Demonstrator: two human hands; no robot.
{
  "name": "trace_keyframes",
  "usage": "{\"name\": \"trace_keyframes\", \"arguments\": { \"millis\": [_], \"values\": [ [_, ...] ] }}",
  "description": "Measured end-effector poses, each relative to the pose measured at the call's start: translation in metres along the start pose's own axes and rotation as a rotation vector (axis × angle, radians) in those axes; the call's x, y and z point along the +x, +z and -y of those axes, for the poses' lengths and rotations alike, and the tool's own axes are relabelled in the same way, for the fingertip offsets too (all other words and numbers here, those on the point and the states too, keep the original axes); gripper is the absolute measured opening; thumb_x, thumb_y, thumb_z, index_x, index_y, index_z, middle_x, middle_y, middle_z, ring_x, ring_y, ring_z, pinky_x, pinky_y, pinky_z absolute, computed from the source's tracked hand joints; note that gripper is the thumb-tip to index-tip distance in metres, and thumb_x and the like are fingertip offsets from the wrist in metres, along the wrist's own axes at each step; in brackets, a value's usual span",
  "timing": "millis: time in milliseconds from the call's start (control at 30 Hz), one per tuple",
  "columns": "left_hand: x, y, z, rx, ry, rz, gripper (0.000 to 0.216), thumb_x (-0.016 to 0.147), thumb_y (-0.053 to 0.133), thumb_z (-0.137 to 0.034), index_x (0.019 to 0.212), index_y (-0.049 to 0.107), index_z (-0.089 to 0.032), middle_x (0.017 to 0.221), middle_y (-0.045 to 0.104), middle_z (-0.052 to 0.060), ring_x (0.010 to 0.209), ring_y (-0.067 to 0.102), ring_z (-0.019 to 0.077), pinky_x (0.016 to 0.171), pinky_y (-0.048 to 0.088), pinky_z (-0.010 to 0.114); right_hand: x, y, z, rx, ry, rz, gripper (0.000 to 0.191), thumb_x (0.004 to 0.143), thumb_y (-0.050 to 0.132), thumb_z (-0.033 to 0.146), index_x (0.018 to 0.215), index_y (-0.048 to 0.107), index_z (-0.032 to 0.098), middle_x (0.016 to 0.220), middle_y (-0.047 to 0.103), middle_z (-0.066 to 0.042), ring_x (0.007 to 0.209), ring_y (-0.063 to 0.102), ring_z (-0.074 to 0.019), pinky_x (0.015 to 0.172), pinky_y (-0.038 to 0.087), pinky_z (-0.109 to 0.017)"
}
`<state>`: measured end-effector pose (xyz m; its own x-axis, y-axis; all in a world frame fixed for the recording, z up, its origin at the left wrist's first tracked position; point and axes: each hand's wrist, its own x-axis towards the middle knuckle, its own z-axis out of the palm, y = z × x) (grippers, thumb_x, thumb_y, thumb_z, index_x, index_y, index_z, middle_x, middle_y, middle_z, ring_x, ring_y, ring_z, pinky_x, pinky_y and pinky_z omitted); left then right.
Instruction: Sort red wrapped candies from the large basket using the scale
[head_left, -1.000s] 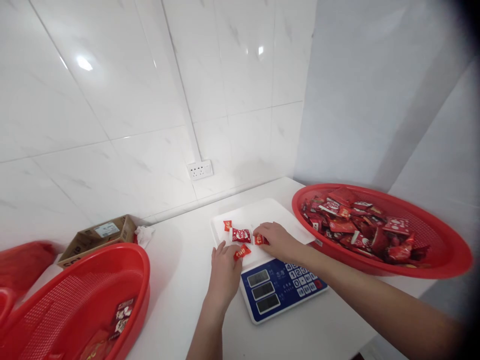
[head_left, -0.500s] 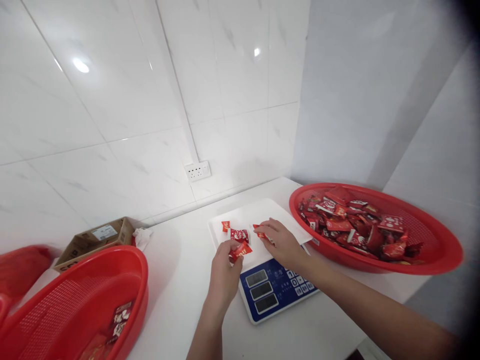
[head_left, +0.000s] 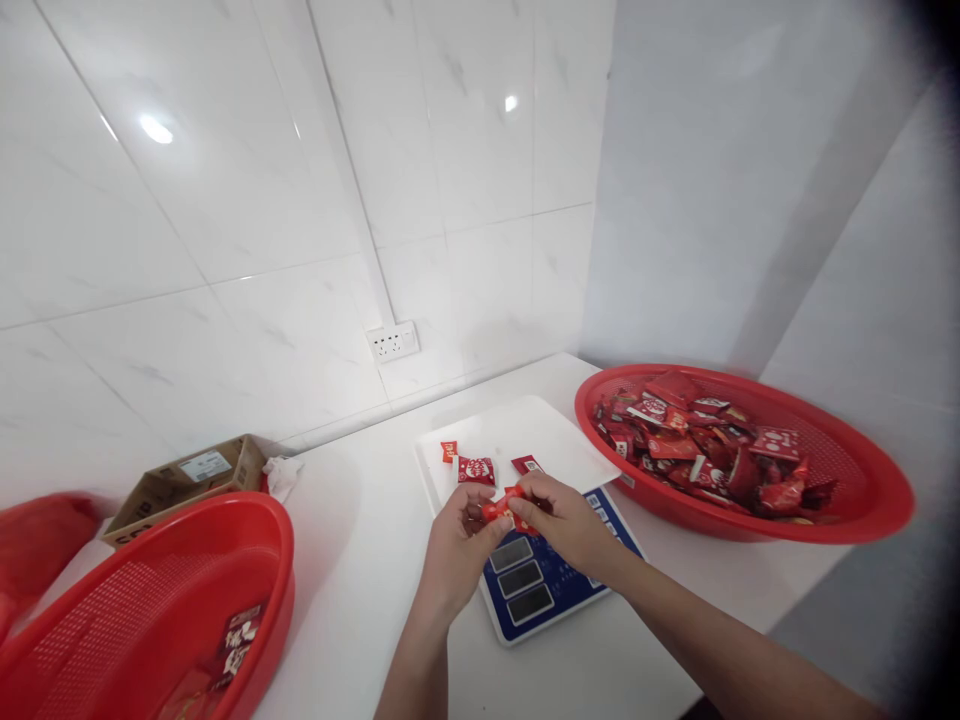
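My left hand (head_left: 456, 548) pinches a small orange-red candy packet (head_left: 495, 510) between thumb and fingers. Beside it, my right hand (head_left: 571, 522) is closed on a similar packet (head_left: 520, 494); the fingers partly hide both packets, which meet or overlap. Both hands are over the front of a digital scale (head_left: 525, 622) with a white pan (head_left: 517, 425) and a blue panel. Lying on the pan are a dark red packet with white print (head_left: 476, 470), a small orange packet (head_left: 448, 451) and another dark red packet (head_left: 527, 465).
On the right, a red plastic basket (head_left: 870, 480) holds many red packets. A second red basket (head_left: 281, 560) at lower left has a few packets inside. Behind that are a cardboard box (head_left: 180, 490), crumpled white tissue (head_left: 282, 477) and a red bag (head_left: 45, 540). A wall socket (head_left: 393, 342) is above the table.
My hands have come together in front of the pan, bringing their orange packets side by side. The right hand has moved left and nearer, uncovering a dark red packet on the pan.
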<state>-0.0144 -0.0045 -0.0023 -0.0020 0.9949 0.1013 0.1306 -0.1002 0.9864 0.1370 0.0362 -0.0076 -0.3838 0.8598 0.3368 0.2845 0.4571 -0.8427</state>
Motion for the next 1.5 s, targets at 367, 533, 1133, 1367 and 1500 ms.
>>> {"name": "trace_keyframes", "arguments": {
  "millis": [367, 533, 1133, 1367, 1500],
  "values": [
    [-0.004, 0.004, -0.001, 0.284, 0.053, -0.03, 0.031, 0.079, 0.051, -0.042, 0.058, 0.048, -0.019, 0.056, 0.045, -0.004, 0.056, 0.044, 0.0121, 0.054, 0.035, 0.023, -0.01, 0.0, -0.006, 0.103, 0.046, -0.035, 0.032, 0.083, 0.047, 0.045, 0.061, 0.045, 0.021, 0.061, 0.044, 0.004, 0.06, 0.044, -0.0139, 0.058, 0.038, -0.027],
    [0.018, -0.014, 0.0, 0.502, 0.099, -0.121, 0.028, 0.088, 0.037, -0.035, 0.085, 0.061, -0.021, 0.087, 0.064, 0.004, 0.081, 0.056, 0.0184, 0.073, 0.042, 0.029, -0.018, -0.008, -0.011, 0.21, 0.176, -0.104, 0.033, 0.081, 0.049, 0.05, 0.066, 0.051, 0.02, 0.059, 0.046, 0.004, 0.057, 0.044, -0.013, 0.055, 0.037, -0.025],
    [0.094, -0.01, 0.006, 1.046, -0.068, -0.118, 0.025, 0.082, 0.056, -0.035, 0.099, 0.06, -0.017, 0.114, 0.054, 0.01, 0.109, 0.047, 0.0271, 0.091, 0.036, 0.047, -0.036, -0.032, -0.013, 0.298, 0.282, -0.17, 0.036, 0.075, 0.054, 0.054, 0.062, 0.053, 0.02, 0.058, 0.048, 0.004, 0.056, 0.045, -0.0127, 0.053, 0.037, -0.024],
    [0.085, -0.027, 0.001, 0.655, -0.08, -0.086, 0.017, 0.086, 0.052, -0.027, 0.099, 0.056, -0.017, 0.101, 0.061, 0.006, 0.092, 0.058, 0.0194, 0.082, 0.045, 0.041, -0.037, -0.033, -0.015, 0.29, 0.268, -0.161, 0.037, 0.075, 0.053, 0.056, 0.063, 0.053, 0.021, 0.058, 0.048, 0.004, 0.056, 0.046, -0.0134, 0.054, 0.038, -0.025],
    [0.064, -0.023, -0.008, 0.271, -0.073, 0.007, 0.021, 0.085, 0.048, -0.023, 0.105, 0.048, -0.019, 0.09, 0.066, 0.006, 0.084, 0.064, 0.0176, 0.079, 0.048, 0.036, -0.036, -0.032, -0.016, 0.319, 0.271, -0.153, 0.038, 0.075, 0.054, 0.056, 0.063, 0.054, 0.02, 0.057, 0.047, 0.005, 0.055, 0.046, -0.0127, 0.054, 0.038, -0.025]
  ]
}}
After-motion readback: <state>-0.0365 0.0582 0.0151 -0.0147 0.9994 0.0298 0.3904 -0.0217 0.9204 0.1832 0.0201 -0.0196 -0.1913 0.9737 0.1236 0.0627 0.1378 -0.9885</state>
